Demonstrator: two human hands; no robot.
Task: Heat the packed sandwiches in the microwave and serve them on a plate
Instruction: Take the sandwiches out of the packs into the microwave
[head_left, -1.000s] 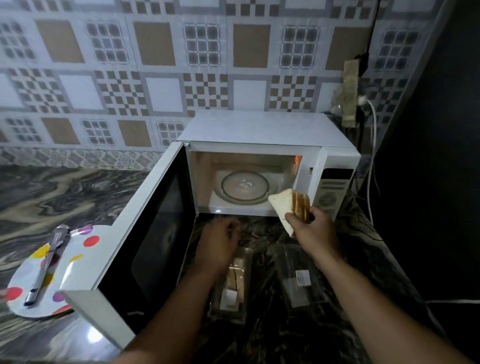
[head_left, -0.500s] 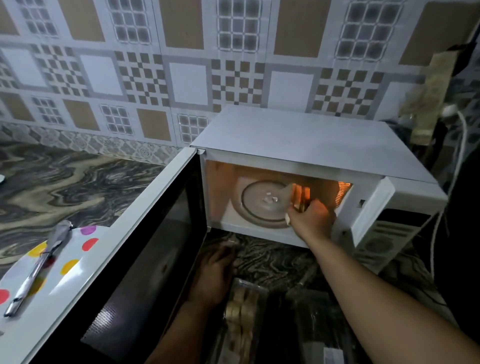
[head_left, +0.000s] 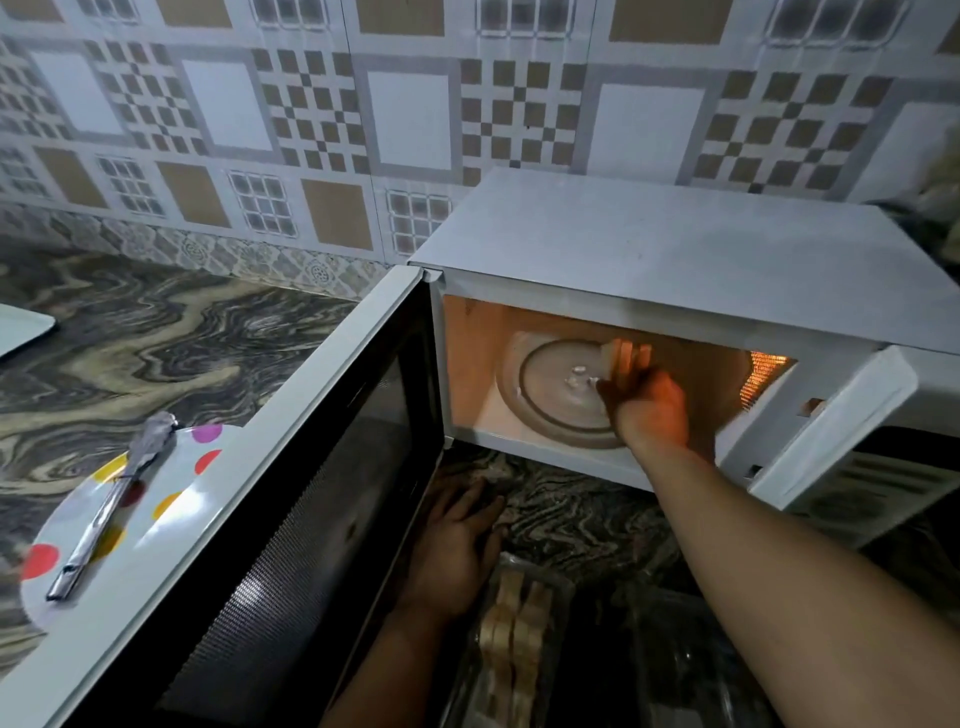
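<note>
The white microwave (head_left: 649, 244) stands open, its door (head_left: 291, 519) swung out to the left. My right hand (head_left: 649, 405) is inside the lit cavity and grips a sandwich (head_left: 626, 356) over the glass turntable (head_left: 550, 395). My left hand (head_left: 457, 545) rests flat on the counter in front of the microwave, beside a clear pack holding sandwiches (head_left: 514, 639). To the right of it lies another clear pack (head_left: 685, 670), which looks empty. A white plate with coloured dots (head_left: 171, 499) sits left of the door.
Metal tongs (head_left: 114, 504) lie across the dotted plate. The marbled counter (head_left: 156, 343) stretches to the left, with a white object's corner (head_left: 21, 332) at the left edge. A tiled wall (head_left: 415, 114) rises behind. The microwave's control panel (head_left: 878, 493) is at right.
My right hand has carried the sandwich from in front of the microwave into the cavity, over the turntable. The camera has moved closer. My left hand stays on the counter.
</note>
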